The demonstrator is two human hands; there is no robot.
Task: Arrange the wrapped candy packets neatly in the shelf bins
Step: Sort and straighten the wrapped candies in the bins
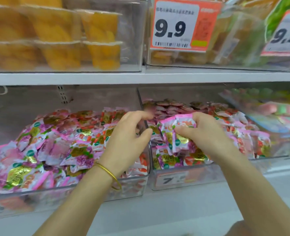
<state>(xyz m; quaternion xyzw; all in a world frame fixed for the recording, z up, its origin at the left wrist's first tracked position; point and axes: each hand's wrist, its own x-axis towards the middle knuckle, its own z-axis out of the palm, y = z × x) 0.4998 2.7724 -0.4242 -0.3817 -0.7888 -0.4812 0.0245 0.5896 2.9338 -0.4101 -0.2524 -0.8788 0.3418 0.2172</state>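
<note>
Your right grip [207, 133] pinches a bunch of pink candy packets [180, 135] center frame, above the right bin [202, 178]. Left grip [129, 138] just beside them, fingers loosely curled, holding nothing, over the left bin [69, 195].

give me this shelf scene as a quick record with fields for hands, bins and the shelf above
bin one: clear plastic left bin heaped with pink and purple packets
bin two: clear plastic right bin, similar packets, price label on front
left: left hand loosely curled, holding nothing, over where the bins meet
right: right hand grips a bunch of pink wrapped candy packets above the right bin
above: clear cups of yellow fruit; orange price tag reading 9.9
</note>
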